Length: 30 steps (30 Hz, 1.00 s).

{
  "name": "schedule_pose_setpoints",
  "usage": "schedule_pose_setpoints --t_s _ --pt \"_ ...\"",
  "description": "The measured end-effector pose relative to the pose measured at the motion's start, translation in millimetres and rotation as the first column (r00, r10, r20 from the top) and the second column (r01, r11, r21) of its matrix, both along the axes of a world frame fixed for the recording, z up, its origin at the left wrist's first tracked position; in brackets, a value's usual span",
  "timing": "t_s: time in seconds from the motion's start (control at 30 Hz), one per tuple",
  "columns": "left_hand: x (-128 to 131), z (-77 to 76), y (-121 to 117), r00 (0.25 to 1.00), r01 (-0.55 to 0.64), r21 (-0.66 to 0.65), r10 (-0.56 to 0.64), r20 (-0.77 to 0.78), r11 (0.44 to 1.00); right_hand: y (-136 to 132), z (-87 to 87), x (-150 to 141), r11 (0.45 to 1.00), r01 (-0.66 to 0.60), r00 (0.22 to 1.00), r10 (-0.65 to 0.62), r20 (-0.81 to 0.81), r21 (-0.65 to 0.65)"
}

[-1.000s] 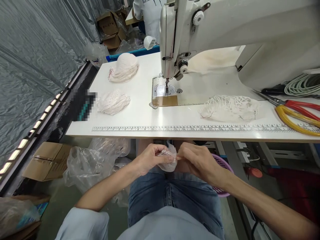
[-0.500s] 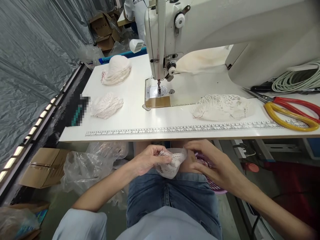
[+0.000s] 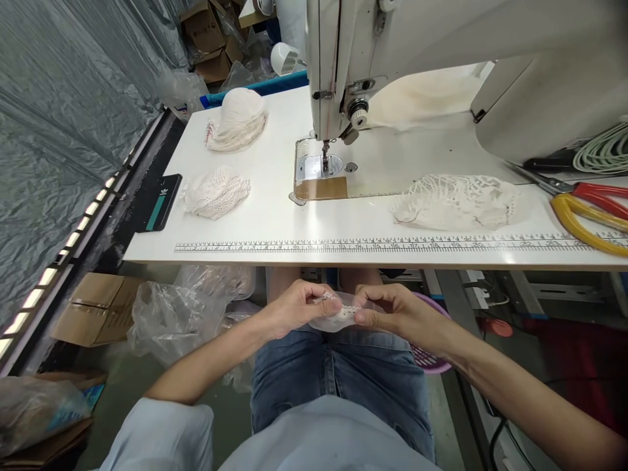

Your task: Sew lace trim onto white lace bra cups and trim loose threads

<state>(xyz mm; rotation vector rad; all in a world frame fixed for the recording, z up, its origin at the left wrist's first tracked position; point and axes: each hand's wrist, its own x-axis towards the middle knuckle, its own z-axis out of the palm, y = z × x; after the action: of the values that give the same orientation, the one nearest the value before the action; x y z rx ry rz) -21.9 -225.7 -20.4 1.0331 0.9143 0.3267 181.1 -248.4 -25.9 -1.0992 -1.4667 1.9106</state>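
Observation:
Over my lap, below the table's front edge, I hold a small piece of sheer white lace fabric [image 3: 338, 316] between both hands. My left hand [image 3: 299, 309] pinches its left side between thumb and fingers. On the right side, my right hand [image 3: 395, 313] grips it the same way, thumb towards me. Up on the table is the sewing machine [image 3: 326, 98], its needle and foot above the metal plate. Further white lace pieces [image 3: 458, 201] lie to the right of the plate, and a bunched lace piece [image 3: 217, 192] lies to the left.
A stack of pale cups [image 3: 238, 121] sits at the back left, near a black phone-like case [image 3: 161, 203]. Red-and-yellow scissors [image 3: 583, 203] lie at right. A printed ruler [image 3: 343, 246] runs along the front edge. Under the table stands a purple basket [image 3: 429, 356].
My right hand has moved left from beside the basket and taken hold of the lace fabric's right side. The fabric is now stretched between both hands. The view has shifted slightly.

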Motion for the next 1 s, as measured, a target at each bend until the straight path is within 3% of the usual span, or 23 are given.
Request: schedule_pose_setpoints --t_s 0.1,0.2,0.27,0.37,0.43,0.53,0.7,0.77,0.87,0.93,1.0 --pt "-2.3 -2.3 -0.6 1.0 0.004 -0.002 -0.004 0.0 1.0 -1.2 -4.9 -0.9 0.999 0.01 1.0 -0.01 -0.011 -0.036" --pt "-5.6 -3.2 -1.1 1.0 0.006 -0.014 -0.007 -0.022 1.0 -5.9 -9.5 -0.7 0.982 0.046 0.992 -0.067 0.111 0.185" --pt "-7.3 -3.1 -1.2 0.999 0.005 0.0 -0.005 -0.042 1.0 -11.2 -10.9 -0.6 0.878 0.101 0.962 -0.206 0.178 0.468" --pt "-7.8 -3.2 -1.1 0.998 -0.009 -0.006 0.008 -0.056 1.0 -19.4 -10.3 -2.1 0.635 0.086 0.918 -0.35 0.186 0.768" --pt "-6.9 -3.6 -1.0 0.999 -0.024 -0.032 0.022 -0.044 0.999 -23.0 -9.8 -4.5 0.541 0.02 0.909 -0.361 0.21 0.841" --pt "-4.6 -3.6 -1.8 0.999 -0.048 -0.041 0.047 -0.015 0.998 -24.1 -10.4 -9.7 0.474 -0.05 0.895 -0.37 0.25 0.879" --pt "0.1 -1.4 -5.5 0.997 -0.08 -0.02 0.08 0.004 0.997 -20.4 -11.9 -21.9 0.417 -0.1 0.869 -0.405 0.284 0.903" --pt "1.2 -1.2 -6.6 0.995 -0.103 -0.053 0.103 0.001 0.993 -19.2 -15.5 -20.9 0.439 -0.074 0.876 -0.401 0.269 0.896" --pt "-0.7 -1.8 -5.5 0.992 -0.124 -0.094 0.125 0.001 0.988 -21.7 -34.2 4.1 0.519 -0.003 0.856 -0.44 0.27 0.855" --pt "-4.0 -2.0 -2.7 0.994 -0.105 -0.093 0.106 0.009 0.99 -28.4 -55.2 38.2 0.552 -0.042 0.782 -0.501 0.371 0.833" --pt "-7.0 -2.0 0.7 0.998 -0.068 -0.101 0.068 -0.001 0.993 -38.4 -74.6 77.4 0.535 -0.23 0.622 -0.561 0.546 0.813"
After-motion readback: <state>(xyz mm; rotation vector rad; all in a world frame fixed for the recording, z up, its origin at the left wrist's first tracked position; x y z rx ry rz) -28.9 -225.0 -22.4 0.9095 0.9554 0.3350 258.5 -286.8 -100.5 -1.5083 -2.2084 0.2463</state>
